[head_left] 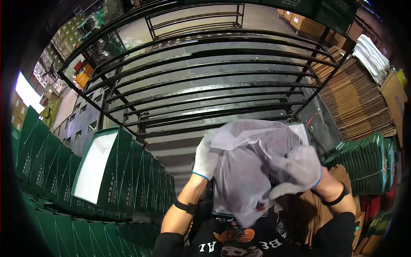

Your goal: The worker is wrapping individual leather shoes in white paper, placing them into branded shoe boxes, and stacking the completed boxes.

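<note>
A thin, white see-through cloth [244, 171] lies bunched over an open box [301, 132] in front of my body. Whether it is a bag or a flat sheet I cannot tell. The box's pale rim shows at the cloth's upper right and lower edge. My left hand [204, 158], in a white knit glove with a blue cuff, is closed on the cloth's left edge, its fingertips hidden by the folds. On the right side, my gloved right hand [299, 169] rests over the cloth, slightly blurred, its thumb spread away from the fingers.
Beyond the box stands a black metal slatted rack [205, 90]. Rows of dark green boxes [128, 180] fill the left, one showing a white inside. Stacked green boxes [359, 165], flat brown cardboard [355, 103] and white sheets [371, 58] stand at the right.
</note>
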{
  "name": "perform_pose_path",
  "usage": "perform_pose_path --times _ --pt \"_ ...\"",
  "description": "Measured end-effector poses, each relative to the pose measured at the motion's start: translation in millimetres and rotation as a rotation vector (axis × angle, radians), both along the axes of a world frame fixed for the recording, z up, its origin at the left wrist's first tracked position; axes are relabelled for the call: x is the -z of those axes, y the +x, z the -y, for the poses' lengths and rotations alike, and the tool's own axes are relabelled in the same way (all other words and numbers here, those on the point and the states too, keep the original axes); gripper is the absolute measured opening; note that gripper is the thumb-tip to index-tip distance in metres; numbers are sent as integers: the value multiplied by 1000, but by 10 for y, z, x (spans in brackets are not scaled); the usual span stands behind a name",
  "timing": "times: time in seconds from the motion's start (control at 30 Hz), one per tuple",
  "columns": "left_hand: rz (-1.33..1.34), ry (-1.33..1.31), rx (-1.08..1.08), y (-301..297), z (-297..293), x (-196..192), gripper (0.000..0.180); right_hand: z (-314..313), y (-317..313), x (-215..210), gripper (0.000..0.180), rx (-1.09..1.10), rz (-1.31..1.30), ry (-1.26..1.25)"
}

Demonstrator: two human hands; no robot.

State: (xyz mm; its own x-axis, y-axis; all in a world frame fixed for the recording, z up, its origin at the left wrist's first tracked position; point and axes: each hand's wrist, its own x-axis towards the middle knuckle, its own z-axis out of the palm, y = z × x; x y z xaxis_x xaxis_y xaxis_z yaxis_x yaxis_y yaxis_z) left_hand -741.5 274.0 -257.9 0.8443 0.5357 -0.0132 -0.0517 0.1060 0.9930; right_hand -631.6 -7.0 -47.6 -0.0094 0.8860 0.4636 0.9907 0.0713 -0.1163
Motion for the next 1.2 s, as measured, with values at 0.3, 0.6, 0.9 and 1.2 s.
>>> perform_pose_path --times 0.3,0.6,0.9,1.2 --pt "-307 1254 100 387 323 -308 32 -1289 674 -987 29 -126 -219 -844" --pt "121 928 4 117 6 -426 57 -831 729 739 24 315 -1102 506" --pt "213 1073 672 665 625 -621 51 1705 423 4238 21 1475 -427 53" --pt "-146 1272 374 538 559 -655 29 1597 284 1960 57 794 -1619 1192"
